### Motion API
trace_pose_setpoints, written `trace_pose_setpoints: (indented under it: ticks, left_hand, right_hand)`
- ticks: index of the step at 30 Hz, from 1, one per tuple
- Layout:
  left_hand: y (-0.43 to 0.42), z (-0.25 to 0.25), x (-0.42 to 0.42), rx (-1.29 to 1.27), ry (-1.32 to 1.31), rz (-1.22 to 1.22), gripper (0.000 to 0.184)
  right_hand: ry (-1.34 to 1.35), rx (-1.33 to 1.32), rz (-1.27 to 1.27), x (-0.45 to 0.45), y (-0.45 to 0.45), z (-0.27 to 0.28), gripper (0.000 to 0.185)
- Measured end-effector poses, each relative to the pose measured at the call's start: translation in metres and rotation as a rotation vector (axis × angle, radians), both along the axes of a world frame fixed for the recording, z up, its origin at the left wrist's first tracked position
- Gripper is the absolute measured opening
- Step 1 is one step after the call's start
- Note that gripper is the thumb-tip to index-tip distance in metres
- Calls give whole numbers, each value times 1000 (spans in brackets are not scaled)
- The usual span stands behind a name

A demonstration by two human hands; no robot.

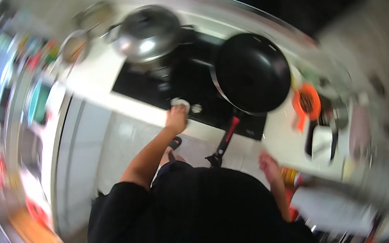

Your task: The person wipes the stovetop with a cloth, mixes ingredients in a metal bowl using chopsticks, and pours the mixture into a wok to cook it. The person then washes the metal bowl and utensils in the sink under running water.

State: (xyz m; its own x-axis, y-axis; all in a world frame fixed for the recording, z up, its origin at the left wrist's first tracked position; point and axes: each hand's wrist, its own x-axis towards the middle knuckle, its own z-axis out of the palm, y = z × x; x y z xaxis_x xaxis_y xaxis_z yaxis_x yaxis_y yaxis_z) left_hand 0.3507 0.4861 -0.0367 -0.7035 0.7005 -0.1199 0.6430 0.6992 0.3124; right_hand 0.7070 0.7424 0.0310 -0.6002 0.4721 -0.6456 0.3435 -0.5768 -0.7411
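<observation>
My left hand (177,118) reaches to the front of the black gas stove (188,73), its fingers closed on a pale stove knob (180,103). A second knob (196,108) sits just right of it. On the right burner rests a black frying pan (252,72), which looks bare inside; its black and red handle (226,139) points toward my body. My right hand (268,165) hangs near the counter's front edge, right of the handle. Motion blur smears its fingers, and I see nothing held in it.
A lidded steel wok (148,33) stands on the left burner. On the right counter lie an orange strainer (307,101) with brown contents and a white object with dark edges (322,143). Bowls (74,47) stand at the far left. An open drawer area (335,211) is at lower right.
</observation>
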Motion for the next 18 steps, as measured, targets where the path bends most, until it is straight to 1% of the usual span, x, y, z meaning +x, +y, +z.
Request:
trace_pose_setpoints:
  ticks: [1, 2, 3, 4, 5, 6, 7, 8, 10, 11, 14, 18]
  left_hand:
    - [1, 14, 5, -79, -33, 59, 44]
    - [-1, 23, 13, -87, -43, 141, 43]
    - [-5, 31, 21, -45, -34, 232, 45]
    - [-11, 39, 29, -5, -28, 307, 47]
    - [-23, 46, 36, 45, -29, 348, 49]
    - [-39, 53, 40, 98, -21, 382, 51]
    - [-57, 57, 44, 150, -10, 405, 53]
    - [-79, 59, 47, 134, -34, 475, 55]
    - [-139, 59, 55, 102, -79, 604, 58]
    - [-173, 53, 59, 91, -76, 690, 58]
    - [-282, 36, 76, 76, -117, 969, 58]
    - [-428, -2, 98, 178, -176, 1208, 53]
  right_hand:
    - [-11, -54, 193, 1, 12, -8, 27]
    - [-131, -79, 330, 1, 17, -13, 29]
    - [-203, -90, 535, 5, 27, -36, 28]
    - [-141, 211, 838, 4, 24, -34, 28]
    - [-258, 86, 847, 8, 29, -68, 28]
    - [-17, 544, 1177, 0, 18, -43, 27]
    - [80, 709, 1278, -13, 9, -38, 27]
    - [24, 670, 1287, -25, 2, -46, 27]
    - [-187, 405, 1181, -52, -14, -66, 26]
    - [-268, 315, 1128, -69, -25, -76, 26]
    - [-332, 328, 1176, -114, -70, -107, 25]
    - [-356, 460, 1310, -169, -153, -154, 24]
